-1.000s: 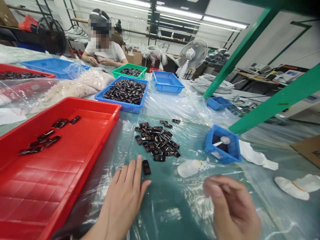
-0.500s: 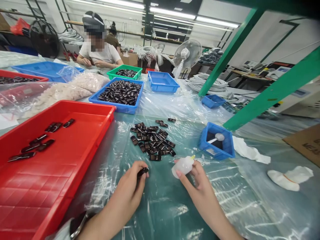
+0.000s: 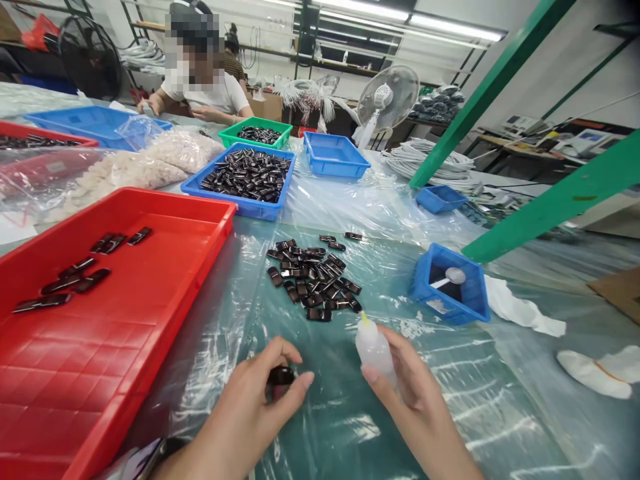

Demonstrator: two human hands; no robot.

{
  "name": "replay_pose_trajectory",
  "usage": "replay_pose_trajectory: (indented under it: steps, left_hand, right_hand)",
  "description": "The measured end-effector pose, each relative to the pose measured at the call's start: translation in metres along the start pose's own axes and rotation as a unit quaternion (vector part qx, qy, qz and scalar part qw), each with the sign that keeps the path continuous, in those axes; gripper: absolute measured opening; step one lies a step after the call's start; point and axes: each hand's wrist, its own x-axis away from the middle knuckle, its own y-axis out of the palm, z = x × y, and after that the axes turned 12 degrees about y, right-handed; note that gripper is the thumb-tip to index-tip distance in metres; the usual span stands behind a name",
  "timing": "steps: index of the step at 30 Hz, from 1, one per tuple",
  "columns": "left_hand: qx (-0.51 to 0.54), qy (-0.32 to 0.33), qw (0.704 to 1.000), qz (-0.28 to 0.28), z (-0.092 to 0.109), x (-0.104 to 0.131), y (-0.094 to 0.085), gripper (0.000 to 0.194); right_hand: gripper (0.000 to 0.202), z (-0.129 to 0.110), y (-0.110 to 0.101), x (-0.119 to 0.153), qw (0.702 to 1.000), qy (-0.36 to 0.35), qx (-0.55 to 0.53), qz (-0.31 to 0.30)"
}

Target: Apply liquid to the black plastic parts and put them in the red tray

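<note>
My left hand (image 3: 263,393) holds a small glossy black plastic piece (image 3: 281,377) inside its curled fingers, with the thumb and index fingertip apart. In my right hand (image 3: 407,383) is a translucent white squeeze bottle (image 3: 374,350), its yellow nozzle pointing up. Thumb and fingers grip the bottle from its sides. Just beyond both hands lies a loose pile of similar black pieces (image 3: 317,273) on the plastic-covered table (image 3: 340,427). To the left, a large red tray (image 3: 145,293) has several black pieces lying in it.
A blue bin (image 3: 425,300) with a white spoon stands at right, beside white cloth pieces (image 3: 525,307). Behind the pile are a blue tray (image 3: 270,212) and a green tray (image 3: 285,140) of black pieces. Green posts (image 3: 500,100) rise at right. A person (image 3: 215,97) sits across the table.
My right hand has turned the bottle from tilted to nearly upright. My left thumb and index finger have spread, and the black piece now sits deeper in the hand. The view has shifted slightly.
</note>
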Motion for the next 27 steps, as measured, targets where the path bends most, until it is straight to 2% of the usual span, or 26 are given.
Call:
replay_pose_trajectory:
  steps: [5,9,14,22,27]
  left_hand:
    - [-0.037,0.082,0.995,0.051,0.006,0.006,-0.008,0.027]
    - [-0.064,0.134,0.987,0.056,0.0,0.007,-0.013,0.031]
    - [-0.093,0.177,0.976,0.089,-0.005,0.006,-0.019,0.024]
    - [-0.082,0.173,0.976,0.103,0.001,0.008,-0.018,0.015]
    - [-0.079,0.173,0.977,0.095,0.001,0.01,-0.017,0.015]
  right_hand:
    - [0.034,-0.006,0.0,0.008,0.999,-0.027,0.006,-0.025]
    - [0.023,-0.011,0.006,0.017,0.998,-0.043,-0.032,0.029]
    - [0.029,-0.012,0.011,0.024,0.994,-0.076,0.002,0.085]
    - [0.029,-0.014,0.009,0.022,0.99,-0.095,0.022,0.098]
    - [0.028,-0.017,0.009,0.023,0.992,-0.076,0.017,0.096]
